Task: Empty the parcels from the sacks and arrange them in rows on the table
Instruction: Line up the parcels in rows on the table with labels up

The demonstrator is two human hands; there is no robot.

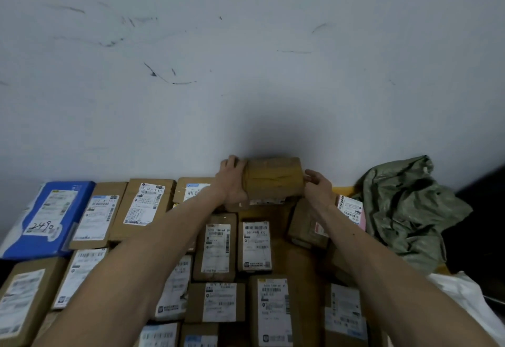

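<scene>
The fingers of the left hand (pixel 231 180) curl over the left end of a brown taped box (pixel 273 177), and the fingers and thumb of the right hand (pixel 318 188) wrap its right end, so both hands grip the box between them. It is held level, long side across the view, at the far edge of the table (pixel 345 189), close to the scuffed pale wall (pixel 246 59). It sits above a labelled parcel in the back row; whether it rests on that parcel cannot be told.

Both bare forearms reach forward over the parcels (pixel 218 248), brown cardboard boxes lying flat in rows with white shipping labels facing up. A blue parcel (pixel 46 218) with a handwritten number lies at the far left of the back row. Just beside the right wrist is a parcel with a pink label (pixel 351 210). Right of that, a crumpled green sack (pixel 404 210) lies against the wall, and a white sack (pixel 464 300) shows at the lower right.
</scene>
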